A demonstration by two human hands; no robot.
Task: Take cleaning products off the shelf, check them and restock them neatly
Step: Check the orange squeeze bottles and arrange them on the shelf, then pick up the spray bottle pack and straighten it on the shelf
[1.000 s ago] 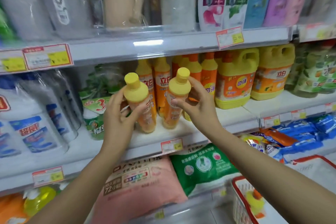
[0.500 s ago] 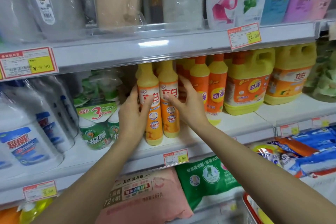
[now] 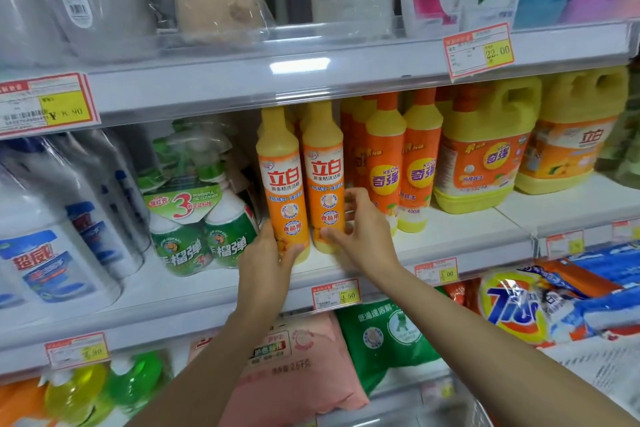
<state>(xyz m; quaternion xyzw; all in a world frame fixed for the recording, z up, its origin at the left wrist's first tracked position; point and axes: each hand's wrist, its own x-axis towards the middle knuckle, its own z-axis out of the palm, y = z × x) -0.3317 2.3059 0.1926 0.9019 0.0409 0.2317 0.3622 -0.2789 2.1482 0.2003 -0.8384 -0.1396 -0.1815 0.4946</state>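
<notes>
Left hand (image 3: 265, 253) gripped the left bottle (image 3: 282, 184) low down, right hand (image 3: 362, 234) the right bottle (image 3: 323, 177), both upright on the shelf (image 3: 460, 229); restocking seemed nearly done, needing only straightening and release.

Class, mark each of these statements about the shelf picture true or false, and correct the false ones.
1. The left hand grips the left bottle, and the right hand grips the right bottle. True.
2. Both bottles lie flat. False: they stand upright on the middle shelf.
3. Green spray bottles stand left of them. True.
4. The big jugs sit on the top shelf. False: the yellow jugs share the middle shelf, to the right.
</notes>
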